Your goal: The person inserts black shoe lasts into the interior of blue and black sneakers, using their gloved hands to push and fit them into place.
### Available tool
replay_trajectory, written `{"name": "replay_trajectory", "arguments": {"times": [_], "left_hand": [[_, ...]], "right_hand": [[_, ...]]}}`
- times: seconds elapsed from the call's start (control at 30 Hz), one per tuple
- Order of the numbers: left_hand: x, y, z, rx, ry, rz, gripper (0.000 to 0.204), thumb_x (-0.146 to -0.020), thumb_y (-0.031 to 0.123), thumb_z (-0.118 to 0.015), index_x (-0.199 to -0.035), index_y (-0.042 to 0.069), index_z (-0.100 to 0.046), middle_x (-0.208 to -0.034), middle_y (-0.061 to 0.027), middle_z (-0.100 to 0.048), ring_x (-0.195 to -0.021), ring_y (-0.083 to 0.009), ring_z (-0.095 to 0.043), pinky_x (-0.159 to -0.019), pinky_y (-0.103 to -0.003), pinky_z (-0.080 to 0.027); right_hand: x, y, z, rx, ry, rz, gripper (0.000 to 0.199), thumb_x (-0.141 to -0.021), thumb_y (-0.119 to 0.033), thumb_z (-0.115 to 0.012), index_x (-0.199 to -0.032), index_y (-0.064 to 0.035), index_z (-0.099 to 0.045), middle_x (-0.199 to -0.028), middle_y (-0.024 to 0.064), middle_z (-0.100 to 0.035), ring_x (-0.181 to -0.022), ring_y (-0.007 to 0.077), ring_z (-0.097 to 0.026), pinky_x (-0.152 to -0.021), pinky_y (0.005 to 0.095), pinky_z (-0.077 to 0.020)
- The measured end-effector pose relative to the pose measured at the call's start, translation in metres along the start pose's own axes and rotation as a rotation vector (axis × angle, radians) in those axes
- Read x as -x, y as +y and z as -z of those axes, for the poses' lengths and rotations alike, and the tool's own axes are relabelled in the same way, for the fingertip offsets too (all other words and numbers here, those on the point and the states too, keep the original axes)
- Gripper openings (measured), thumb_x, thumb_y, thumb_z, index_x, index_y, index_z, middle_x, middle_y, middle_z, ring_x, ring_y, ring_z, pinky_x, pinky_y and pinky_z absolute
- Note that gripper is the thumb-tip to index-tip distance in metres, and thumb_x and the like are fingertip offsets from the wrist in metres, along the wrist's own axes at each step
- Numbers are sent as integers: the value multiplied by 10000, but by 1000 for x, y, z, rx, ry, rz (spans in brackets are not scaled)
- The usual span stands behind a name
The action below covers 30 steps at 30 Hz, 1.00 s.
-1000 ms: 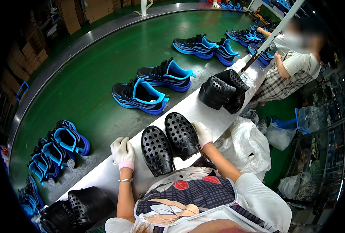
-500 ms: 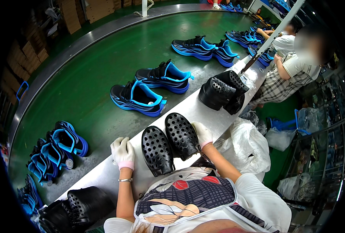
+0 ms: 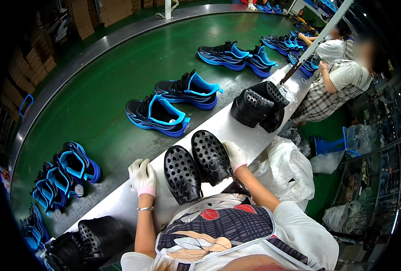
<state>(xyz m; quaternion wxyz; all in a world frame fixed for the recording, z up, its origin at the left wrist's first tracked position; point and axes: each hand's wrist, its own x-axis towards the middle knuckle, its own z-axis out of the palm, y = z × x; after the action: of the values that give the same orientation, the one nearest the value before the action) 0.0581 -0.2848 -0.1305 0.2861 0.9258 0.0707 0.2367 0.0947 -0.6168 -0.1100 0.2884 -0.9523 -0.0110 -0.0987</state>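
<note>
Two black perforated clogs lie side by side on the steel ledge in front of me, the left clog and the right clog. My right hand, in a white glove, rests against the right clog's outer side. My left hand, also gloved, lies flat on the ledge just left of the left clog, fingers together, holding nothing.
A green conveyor belt carries pairs of black-and-blue sneakers. More black clogs are piled further along the ledge and at my lower left. A white plastic bag hangs at my right. Other seated workers sit beyond.
The sneakers on the belt have drifted slightly toward the left. My hands and the two clogs have stayed where they were.
</note>
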Motion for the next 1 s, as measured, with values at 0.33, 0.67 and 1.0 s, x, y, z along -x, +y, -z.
{"name": "replay_trajectory", "arguments": {"times": [0.33,0.67,1.0], "left_hand": [[1,-4,-3,-3,14,-16,148,-833,120,-627,-930,81,-730,-1031,-110,-645,-991,-320,-567,-891,-417,-467],[1,-4,-5,17,5,-3,158,-828,125,-619,-934,80,-728,-1028,-114,-641,-1002,-321,-561,-904,-426,-458],[3,-9,4,-24,17,-20,150,-818,135,-628,-917,86,-729,-1010,-103,-651,-990,-325,-569,-893,-427,-469]], "right_hand": [[1,1,-1,14,-3,-2,240,-956,-321,-505,-1025,-159,-668,-991,133,-678,-906,345,-657,-787,439,-503],[-3,14,-11,-40,-3,5,234,-948,-331,-529,-1032,-161,-665,-984,134,-681,-907,356,-656,-787,445,-503],[4,12,-8,-100,-31,39,208,-934,-207,-539,-1083,-106,-643,-1026,155,-663,-967,364,-631,-818,425,-489]]}}
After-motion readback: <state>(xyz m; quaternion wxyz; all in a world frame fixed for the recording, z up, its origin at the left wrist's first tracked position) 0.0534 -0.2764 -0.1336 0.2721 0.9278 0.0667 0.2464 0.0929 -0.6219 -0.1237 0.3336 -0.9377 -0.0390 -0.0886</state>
